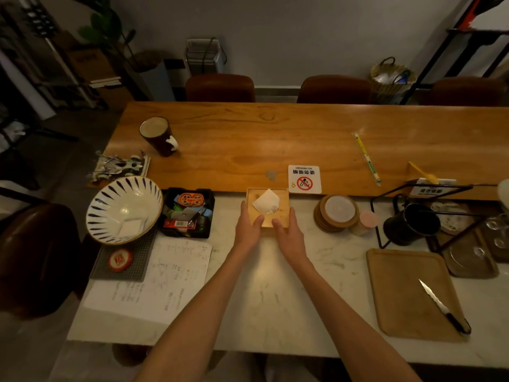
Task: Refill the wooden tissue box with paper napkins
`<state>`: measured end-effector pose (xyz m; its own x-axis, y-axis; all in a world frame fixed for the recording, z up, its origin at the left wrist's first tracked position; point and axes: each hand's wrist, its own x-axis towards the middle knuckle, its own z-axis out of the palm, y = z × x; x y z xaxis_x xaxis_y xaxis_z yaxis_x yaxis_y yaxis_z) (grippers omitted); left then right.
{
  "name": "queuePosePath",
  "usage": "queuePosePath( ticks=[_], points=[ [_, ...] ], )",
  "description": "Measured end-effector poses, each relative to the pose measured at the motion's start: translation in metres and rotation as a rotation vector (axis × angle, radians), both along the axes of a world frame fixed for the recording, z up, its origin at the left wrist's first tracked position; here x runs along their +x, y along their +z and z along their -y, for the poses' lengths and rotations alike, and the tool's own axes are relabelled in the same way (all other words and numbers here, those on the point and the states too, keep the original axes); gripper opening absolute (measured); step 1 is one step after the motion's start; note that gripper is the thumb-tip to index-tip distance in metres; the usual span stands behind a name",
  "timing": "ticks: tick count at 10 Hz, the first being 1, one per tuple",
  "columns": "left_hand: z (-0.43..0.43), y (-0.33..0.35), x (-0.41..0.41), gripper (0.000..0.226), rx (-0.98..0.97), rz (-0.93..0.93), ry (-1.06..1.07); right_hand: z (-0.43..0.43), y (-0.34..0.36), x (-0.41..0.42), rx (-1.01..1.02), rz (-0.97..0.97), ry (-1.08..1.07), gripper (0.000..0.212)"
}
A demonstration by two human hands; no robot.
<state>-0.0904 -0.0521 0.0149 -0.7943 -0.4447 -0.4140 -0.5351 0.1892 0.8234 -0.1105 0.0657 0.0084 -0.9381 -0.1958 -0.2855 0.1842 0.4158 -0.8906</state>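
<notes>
The wooden tissue box [281,198] stands on the white marble counter, just before the wooden table's edge. A white paper napkin [266,201] sticks up out of the opening in its lid. My left hand [248,227] holds the box's left side with the thumb on the lid's near edge. My right hand [289,233] holds the right side in the same way, thumb on top. A small folded white napkin [131,227] lies inside the striped bowl [104,199] at the left.
Left of the box sit a black tray of small items [188,213] and a sheet of paper [162,282]. On the right are stacked coasters [336,213], a black mug [410,226], and a cutting board [405,293] with a knife [440,306]. A no-smoking sign [304,179] lies behind.
</notes>
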Motion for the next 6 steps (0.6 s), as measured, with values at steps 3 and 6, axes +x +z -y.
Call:
queuePosePath(
  ticks=[3, 6],
  points=[
    [0.005, -0.011, -0.004, 0.071, 0.008, -0.021, -0.025, 0.004, -0.005, 0.001, 0.131, 0.058, -0.031, 0.069],
    [0.023, -0.007, 0.018, 0.079, 0.005, -0.037, -0.216, -0.006, 0.004, 0.0, 0.094, 0.118, 0.06, 0.079]
  ],
)
